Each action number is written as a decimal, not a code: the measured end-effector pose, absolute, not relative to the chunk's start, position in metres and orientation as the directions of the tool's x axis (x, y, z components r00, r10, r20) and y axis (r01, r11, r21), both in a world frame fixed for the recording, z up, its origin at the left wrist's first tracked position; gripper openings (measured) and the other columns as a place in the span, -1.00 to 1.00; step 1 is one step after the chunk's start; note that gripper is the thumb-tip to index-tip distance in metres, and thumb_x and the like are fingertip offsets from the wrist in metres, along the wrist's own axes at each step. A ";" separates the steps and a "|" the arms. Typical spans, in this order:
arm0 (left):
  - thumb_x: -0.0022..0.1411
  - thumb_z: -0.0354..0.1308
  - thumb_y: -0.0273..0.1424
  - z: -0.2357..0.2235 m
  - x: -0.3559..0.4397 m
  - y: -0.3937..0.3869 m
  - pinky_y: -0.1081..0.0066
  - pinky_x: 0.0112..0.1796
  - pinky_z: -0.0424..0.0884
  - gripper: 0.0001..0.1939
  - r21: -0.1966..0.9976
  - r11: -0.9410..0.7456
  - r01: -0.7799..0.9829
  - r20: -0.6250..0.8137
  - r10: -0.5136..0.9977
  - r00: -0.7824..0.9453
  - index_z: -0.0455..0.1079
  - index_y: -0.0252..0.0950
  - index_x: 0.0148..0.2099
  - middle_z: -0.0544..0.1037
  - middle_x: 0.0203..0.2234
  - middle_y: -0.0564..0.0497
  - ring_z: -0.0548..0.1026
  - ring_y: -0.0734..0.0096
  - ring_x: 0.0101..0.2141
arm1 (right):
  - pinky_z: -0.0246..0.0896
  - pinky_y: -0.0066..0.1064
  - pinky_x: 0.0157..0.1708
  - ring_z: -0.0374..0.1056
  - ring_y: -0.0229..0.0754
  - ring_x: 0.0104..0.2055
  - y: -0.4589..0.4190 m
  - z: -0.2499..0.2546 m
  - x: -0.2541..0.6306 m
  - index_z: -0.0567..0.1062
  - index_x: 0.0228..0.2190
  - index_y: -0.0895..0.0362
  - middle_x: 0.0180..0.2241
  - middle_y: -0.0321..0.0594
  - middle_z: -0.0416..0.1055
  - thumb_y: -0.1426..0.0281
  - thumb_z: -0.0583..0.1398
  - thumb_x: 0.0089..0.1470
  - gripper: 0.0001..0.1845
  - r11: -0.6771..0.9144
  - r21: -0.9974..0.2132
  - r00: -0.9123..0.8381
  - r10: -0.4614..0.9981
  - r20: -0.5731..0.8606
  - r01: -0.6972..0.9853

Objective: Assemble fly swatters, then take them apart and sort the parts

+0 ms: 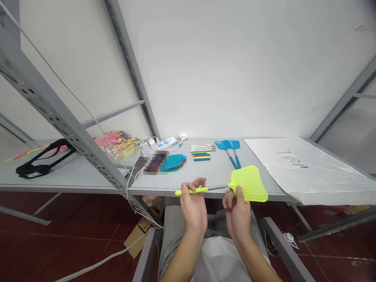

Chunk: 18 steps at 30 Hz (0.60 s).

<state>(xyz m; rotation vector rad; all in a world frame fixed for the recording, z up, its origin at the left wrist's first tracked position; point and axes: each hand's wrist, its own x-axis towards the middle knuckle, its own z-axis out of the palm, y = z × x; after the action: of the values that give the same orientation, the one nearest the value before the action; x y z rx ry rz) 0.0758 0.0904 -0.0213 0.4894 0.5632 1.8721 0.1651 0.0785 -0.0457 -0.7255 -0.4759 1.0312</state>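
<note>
Right now, both hands have hold of one yellow-green swatter [251, 183], low in the middle of the frame. The left hand [194, 209] pinches the handle [202, 190] between thumb and fingers, and the handle's end pokes out to the left. The right hand [239, 219] grips where the flat head begins, with the thumb on its lower left corner. A thin metal rod [217, 187] runs across the gap between the hands, and neither hand touches its middle.

The swatter looks light. Its head is full of tiny holes and is probably thin and bendy, while the rod looks stiff. The handle seems smooth, so it might slip or turn a bit. Good spots to hold are the handle and the thick neck by the head; pushing hard on the rod could bend it.

The swatter is just above the hands in the frame, lying sideways across the front edge of the table [164, 183]. Most of the head sticks out right of the right hand. Two blue swatters [231, 145] lie farther up, above the right hand.
</note>
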 end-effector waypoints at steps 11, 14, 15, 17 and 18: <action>0.35 0.04 -0.18 -0.024 0.053 0.099 0.38 -0.22 0.39 -0.73 0.719 -0.203 -0.664 0.106 0.977 -0.184 0.40 -0.25 -0.11 0.52 -0.07 -0.11 0.48 0.42 -0.26 | -0.05 -0.50 -0.60 -0.10 -0.39 -0.60 0.091 -0.040 0.204 0.35 -0.42 0.14 -0.62 -0.48 0.09 0.23 0.24 0.14 -0.74 0.291 -0.764 0.420 0.907 0.028 -0.576; 0.33 0.05 -0.20 -0.024 0.038 0.106 0.25 -0.15 0.43 -0.79 0.685 -0.159 -0.711 0.051 0.984 -0.171 0.36 -0.21 -0.14 0.54 -0.11 -0.07 0.50 0.35 -0.21 | -0.03 -0.50 -0.59 -0.10 -0.38 -0.60 0.090 -0.039 0.209 0.27 -0.51 0.11 -0.66 -0.51 -0.02 0.27 0.26 0.12 -0.69 0.321 -0.769 0.459 0.888 0.040 -0.552; 0.32 0.06 -0.20 -0.023 0.034 0.107 0.19 -0.12 0.43 -0.79 0.703 -0.127 -0.700 0.036 0.989 -0.144 0.35 -0.21 -0.15 0.54 -0.12 -0.08 0.50 0.29 -0.13 | -0.03 -0.49 -0.59 -0.10 -0.38 -0.61 0.090 -0.040 0.209 0.25 -0.54 0.10 -0.67 -0.51 -0.04 0.26 0.25 0.13 -0.66 0.323 -0.773 0.463 0.885 0.043 -0.545; 0.31 0.07 -0.19 -0.023 0.030 0.107 0.16 -0.08 0.42 -0.78 0.778 -0.053 -0.626 0.008 0.997 -0.074 0.34 -0.23 -0.16 0.55 -0.11 -0.12 0.44 0.18 0.01 | -0.02 -0.47 -0.59 -0.07 -0.37 -0.61 0.090 -0.043 0.208 0.21 -0.58 0.10 -0.68 -0.50 -0.02 0.23 0.22 0.16 -0.60 0.317 -0.791 0.459 0.887 0.051 -0.524; 0.31 0.08 -0.19 -0.023 0.030 0.106 0.19 -0.08 0.42 -0.77 0.819 -0.013 -0.573 -0.008 0.999 -0.034 0.34 -0.24 -0.16 0.55 -0.10 -0.13 0.42 0.17 0.04 | -0.01 -0.46 -0.58 -0.05 -0.37 -0.61 0.090 -0.044 0.208 0.19 -0.60 0.09 -0.69 -0.48 -0.01 0.21 0.20 0.18 -0.58 0.313 -0.804 0.457 0.888 0.058 -0.505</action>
<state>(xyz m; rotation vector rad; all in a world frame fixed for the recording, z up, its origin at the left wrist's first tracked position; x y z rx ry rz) 0.0297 0.1062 -0.0227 0.7325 0.7705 1.4649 0.2076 0.0900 -0.0445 -0.8067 -0.5581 0.9837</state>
